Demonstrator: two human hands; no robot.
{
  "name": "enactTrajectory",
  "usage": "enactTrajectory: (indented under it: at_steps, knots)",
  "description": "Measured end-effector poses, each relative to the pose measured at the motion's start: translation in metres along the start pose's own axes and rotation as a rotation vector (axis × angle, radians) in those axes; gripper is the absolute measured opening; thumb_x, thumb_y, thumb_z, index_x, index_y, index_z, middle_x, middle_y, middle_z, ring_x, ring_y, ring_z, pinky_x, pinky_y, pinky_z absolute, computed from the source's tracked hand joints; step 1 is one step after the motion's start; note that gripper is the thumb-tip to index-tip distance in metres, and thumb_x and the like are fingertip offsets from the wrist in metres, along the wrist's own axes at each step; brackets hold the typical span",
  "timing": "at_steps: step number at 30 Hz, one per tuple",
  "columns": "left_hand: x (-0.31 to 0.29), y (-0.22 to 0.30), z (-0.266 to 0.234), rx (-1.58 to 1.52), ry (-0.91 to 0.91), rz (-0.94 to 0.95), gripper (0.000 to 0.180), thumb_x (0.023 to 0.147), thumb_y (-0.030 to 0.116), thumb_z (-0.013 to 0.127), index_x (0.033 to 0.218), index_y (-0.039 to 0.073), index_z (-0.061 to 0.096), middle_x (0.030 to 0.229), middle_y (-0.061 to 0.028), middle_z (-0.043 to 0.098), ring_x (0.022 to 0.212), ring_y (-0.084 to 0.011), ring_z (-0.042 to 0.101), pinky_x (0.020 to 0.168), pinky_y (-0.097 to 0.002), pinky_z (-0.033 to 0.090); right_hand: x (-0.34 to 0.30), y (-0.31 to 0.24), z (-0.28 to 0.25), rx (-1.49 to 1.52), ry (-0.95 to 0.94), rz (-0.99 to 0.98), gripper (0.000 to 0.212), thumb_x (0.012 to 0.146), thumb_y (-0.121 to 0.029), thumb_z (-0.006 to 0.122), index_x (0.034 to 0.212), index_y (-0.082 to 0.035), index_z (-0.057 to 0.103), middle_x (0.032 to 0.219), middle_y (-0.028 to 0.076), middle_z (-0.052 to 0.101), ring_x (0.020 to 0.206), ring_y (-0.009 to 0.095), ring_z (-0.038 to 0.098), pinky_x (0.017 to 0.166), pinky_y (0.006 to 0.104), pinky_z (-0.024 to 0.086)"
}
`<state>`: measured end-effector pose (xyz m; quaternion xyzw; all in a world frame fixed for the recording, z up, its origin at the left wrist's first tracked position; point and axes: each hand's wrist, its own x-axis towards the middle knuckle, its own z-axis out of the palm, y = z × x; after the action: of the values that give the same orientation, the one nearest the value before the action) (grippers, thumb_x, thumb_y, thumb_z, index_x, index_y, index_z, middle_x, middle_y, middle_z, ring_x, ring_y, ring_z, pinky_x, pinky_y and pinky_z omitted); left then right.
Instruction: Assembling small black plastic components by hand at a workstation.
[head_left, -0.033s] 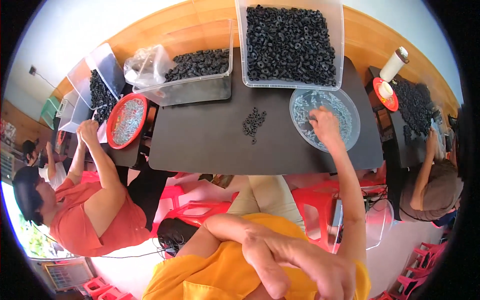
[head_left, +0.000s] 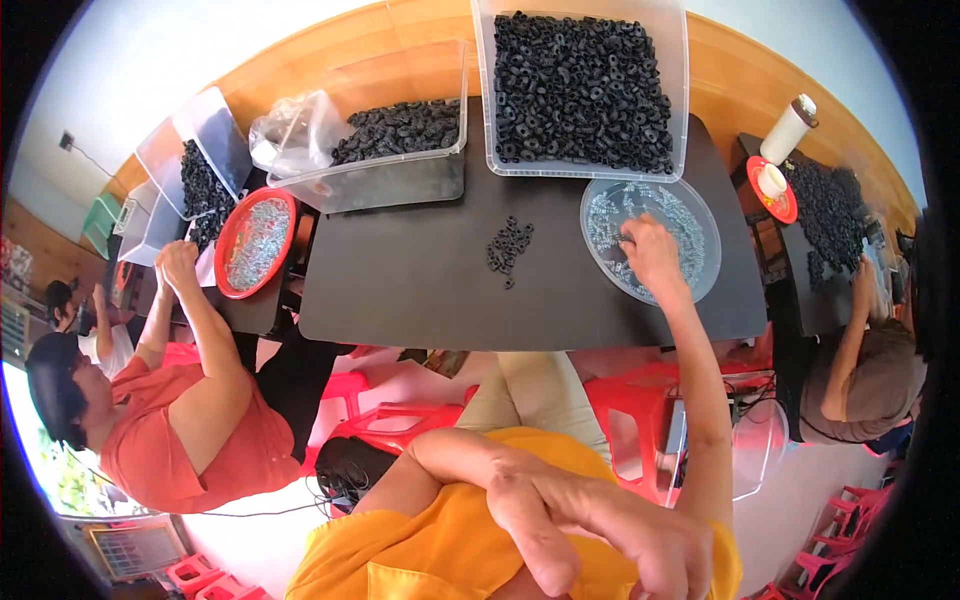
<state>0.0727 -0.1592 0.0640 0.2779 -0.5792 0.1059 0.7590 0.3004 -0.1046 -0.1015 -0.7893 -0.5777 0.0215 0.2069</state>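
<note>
My right hand (head_left: 652, 252) reaches over a round, clear plastic bowl (head_left: 706, 265) with many small shiny pieces (head_left: 690, 235) spread inside. Its fingers are bunched together at the pieces, and what they pinch is too small to make out. Close to the camera, my left hand (head_left: 590, 520) hangs in front of my yellow top. The thumb points down, apart from the bent fingers, and nothing shows between them; some fingertips are cut off by the lower edge. On the dark table (head_left: 420, 290), left of the bowl, lies a small pile of black ring-shaped parts (head_left: 508, 245).
Behind the bowl stands a clear bin (head_left: 484, 100) heaped with black parts. Another clear bin (head_left: 400, 180) holds black parts and a plastic bag (head_left: 295, 135). Co-workers sit left (head_left: 190, 430) and right (head_left: 865, 385). A red bowl (head_left: 221, 265) stands at left, red stools (head_left: 630, 410) below.
</note>
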Motion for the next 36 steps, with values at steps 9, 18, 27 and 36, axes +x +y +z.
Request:
enactTrajectory:
  at_steps: [9, 18, 27, 36]
  knots:
    - [-0.01, -0.023, 0.02, 0.063, 0.076, 0.262, 0.033, 0.098, 0.018, 0.038, 0.13, 0.023, 0.034, 0.104, -0.0225, 0.047, 0.096, -0.0361, 0.049, 0.08, -0.0449, 0.042, 0.001, 0.001, 0.001, 0.047, 0.062, -0.019, 0.01, 0.074, 0.002, 0.057, 0.083, -0.002, 0.057, 0.085, 0.017, 0.058, 0.079, 0.039, 0.06, 0.069, 0.0467, 0.047]
    - [-0.018, -0.016, 0.012, 0.107, 0.157, 0.256, 0.036, 0.096, 0.024, 0.041, 0.132, 0.023, 0.033, 0.106, -0.0206, 0.047, 0.093, -0.033, 0.049, 0.076, -0.0425, 0.041, -0.003, -0.017, -0.014, 0.286, 0.305, -0.053, 0.011, 0.076, 0.005, 0.054, 0.085, 0.0, 0.058, 0.08, 0.015, 0.057, 0.069, 0.034, 0.058, 0.063, 0.0406, 0.045]
    - [-0.056, 0.089, -0.026, 0.165, 0.89, 0.217, 0.079, 0.087, 0.047, 0.055, 0.147, 0.026, 0.007, 0.099, -0.0135, 0.053, 0.078, -0.0217, 0.052, 0.061, -0.0381, 0.046, -0.065, -0.111, -0.001, 0.609, 0.316, -0.217, 0.015, 0.075, 0.006, 0.06, 0.087, -0.002, 0.061, 0.082, 0.013, 0.058, 0.07, 0.028, 0.059, 0.06, 0.034, 0.047]
    - [-0.101, 0.113, -0.085, 0.591, 1.194, -0.092, 0.038, 0.094, 0.027, 0.047, 0.121, 0.0, 0.051, 0.086, -0.009, 0.061, 0.064, -0.0122, 0.054, 0.056, -0.0229, 0.045, -0.073, -0.11, 0.032, 0.723, 0.255, -0.126, 0.015, 0.074, 0.006, 0.06, 0.087, -0.002, 0.062, 0.082, 0.013, 0.057, 0.07, 0.03, 0.059, 0.061, 0.0354, 0.047]
